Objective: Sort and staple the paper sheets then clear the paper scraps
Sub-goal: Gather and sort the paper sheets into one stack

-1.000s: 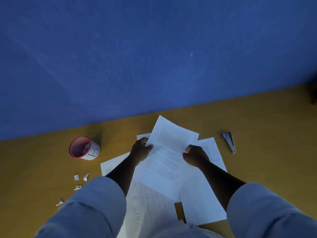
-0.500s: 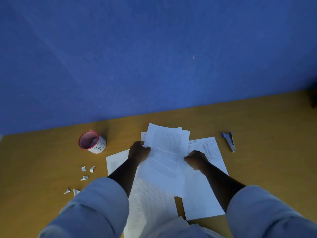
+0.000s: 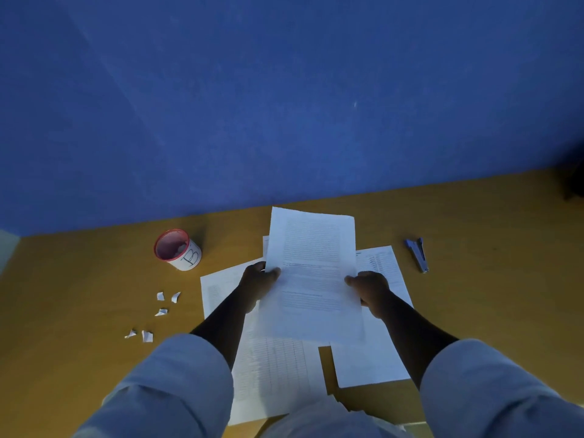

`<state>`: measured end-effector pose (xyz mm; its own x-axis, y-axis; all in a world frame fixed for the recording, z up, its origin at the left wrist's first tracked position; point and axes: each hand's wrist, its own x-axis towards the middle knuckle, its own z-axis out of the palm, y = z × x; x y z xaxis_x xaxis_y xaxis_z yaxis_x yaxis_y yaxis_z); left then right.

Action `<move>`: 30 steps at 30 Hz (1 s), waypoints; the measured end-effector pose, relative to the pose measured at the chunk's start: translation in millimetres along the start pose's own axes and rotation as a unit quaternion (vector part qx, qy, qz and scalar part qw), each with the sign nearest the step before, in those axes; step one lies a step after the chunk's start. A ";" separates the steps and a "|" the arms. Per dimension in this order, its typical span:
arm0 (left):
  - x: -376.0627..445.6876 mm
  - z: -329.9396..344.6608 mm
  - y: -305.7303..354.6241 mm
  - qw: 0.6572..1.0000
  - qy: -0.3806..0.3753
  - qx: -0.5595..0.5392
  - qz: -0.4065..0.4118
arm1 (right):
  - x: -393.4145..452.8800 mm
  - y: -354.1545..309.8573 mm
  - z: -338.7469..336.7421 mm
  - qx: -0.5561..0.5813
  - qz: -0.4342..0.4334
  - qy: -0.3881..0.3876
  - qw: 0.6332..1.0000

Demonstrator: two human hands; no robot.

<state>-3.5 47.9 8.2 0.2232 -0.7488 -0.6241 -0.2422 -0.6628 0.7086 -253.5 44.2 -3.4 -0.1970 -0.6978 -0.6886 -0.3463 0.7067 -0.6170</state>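
Observation:
I hold a printed paper sheet (image 3: 311, 273) upright over the yellow table (image 3: 79, 311). My left hand (image 3: 257, 279) grips its left edge and my right hand (image 3: 369, 287) grips its right edge. Under it lie more sheets: a table-printed sheet (image 3: 275, 374) at the lower left and another sheet (image 3: 376, 352) at the right. A blue stapler (image 3: 417, 254) lies on the table to the right of the sheets. Several small white paper scraps (image 3: 161, 311) lie scattered to the left.
A white cup with a red rim and a letter B (image 3: 177, 249) stands left of the sheets, with something pale inside. A blue wall (image 3: 284, 90) rises behind the table. A dark object (image 3: 573, 184) shows at the far right edge.
The held sheet has turned from slanted to nearly straight and risen higher in my hands. My right hand has shifted from the sheet's lower part to its right edge.

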 end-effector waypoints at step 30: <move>-32.2 -0.6 -123.3 0.933 0.212 0.260 -0.126 | -27.6 23.6 12.4 0.022 -0.012 0.053 0.998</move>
<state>19.7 153.8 -58.9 0.6625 -0.5712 -0.4846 -0.5326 -0.8141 0.2314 -244.9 81.6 -3.7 -0.2852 -0.7219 -0.6305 -0.3119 0.6920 -0.6511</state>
